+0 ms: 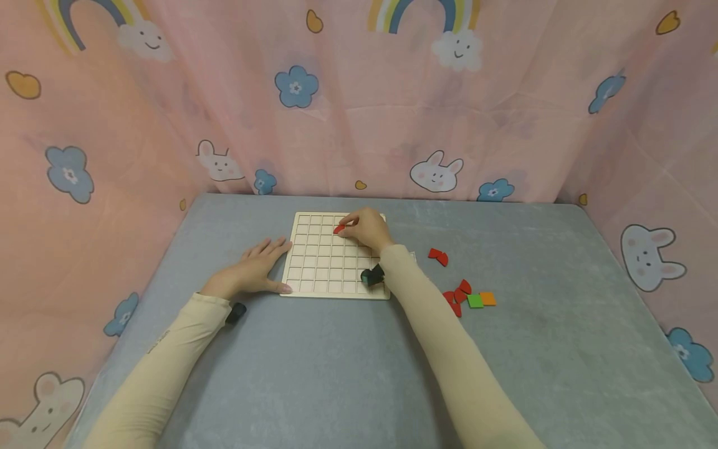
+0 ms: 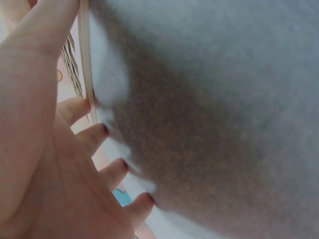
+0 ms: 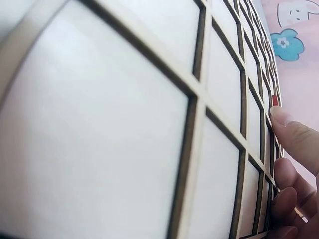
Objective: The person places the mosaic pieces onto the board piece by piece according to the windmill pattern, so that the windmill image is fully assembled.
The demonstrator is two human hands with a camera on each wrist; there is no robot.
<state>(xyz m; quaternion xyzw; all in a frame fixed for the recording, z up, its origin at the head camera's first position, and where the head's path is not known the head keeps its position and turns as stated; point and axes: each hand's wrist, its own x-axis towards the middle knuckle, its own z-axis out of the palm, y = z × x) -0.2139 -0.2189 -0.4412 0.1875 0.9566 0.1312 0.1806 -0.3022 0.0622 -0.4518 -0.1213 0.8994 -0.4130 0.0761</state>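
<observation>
A light wooden grid board [image 1: 314, 259] lies on the table, its square cells set off by raised strips. Over its upper part, my right hand [image 1: 369, 229] pinches a small red piece [image 1: 339, 229] between thumb and forefinger. That red piece [image 3: 275, 100] shows only as a sliver at the thumb tip in the right wrist view. My left hand [image 1: 255, 268] is spread along the board's left side, thumb at the near corner and a fingertip at the edge. In the left wrist view, the fingers [image 2: 113, 172] are extended beside the board's thin edge [image 2: 85, 55].
Right of the board lie a red pair of pieces [image 1: 439, 255] and several more red pieces [image 1: 462, 290], some curved. A green square [image 1: 475, 302] touches an orange square [image 1: 488, 299] there. My right sleeve [image 1: 432, 330] crosses the board's right edge. A patterned pink curtain [image 1: 336, 143] encloses the table.
</observation>
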